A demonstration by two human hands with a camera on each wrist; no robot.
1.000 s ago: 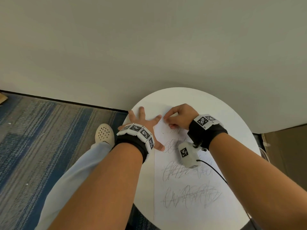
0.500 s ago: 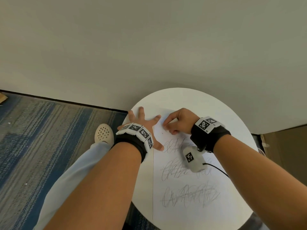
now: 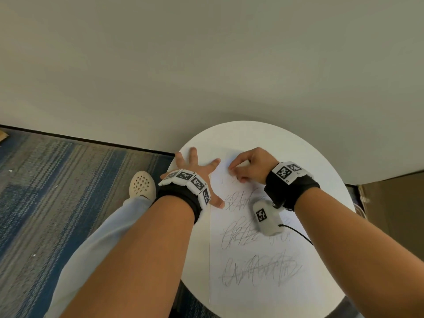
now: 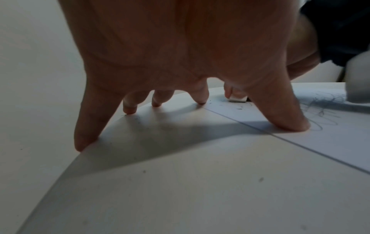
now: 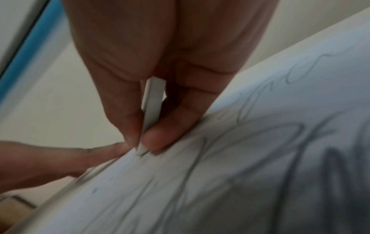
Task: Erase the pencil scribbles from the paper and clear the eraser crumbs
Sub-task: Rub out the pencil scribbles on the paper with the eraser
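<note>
A white sheet of paper (image 3: 257,292) lies on the round white table (image 3: 321,157), with several rows of pencil scribbles (image 3: 259,269) across it. My left hand (image 3: 195,171) is spread flat at the paper's far left corner, thumb (image 4: 288,120) and index finger pressing the sheet, the other fingertips on the table. My right hand (image 3: 250,166) pinches a white eraser (image 5: 153,101) and presses its end onto the paper near the top edge. In the left wrist view the eraser (image 4: 238,99) meets the sheet among dark eraser crumbs (image 4: 239,108).
The table stands against a pale wall (image 3: 206,65). Striped blue and grey carpet (image 3: 57,191) lies to the left, with my trouser leg (image 3: 103,244) and a cream shoe (image 3: 142,184) beside the table. A brown box (image 3: 394,214) stands at the right.
My right hand has slid the eraser back and forth along the top row; the scribbles there have faded to a few stray marks. My left hand has stayed pressed on the paper.
</note>
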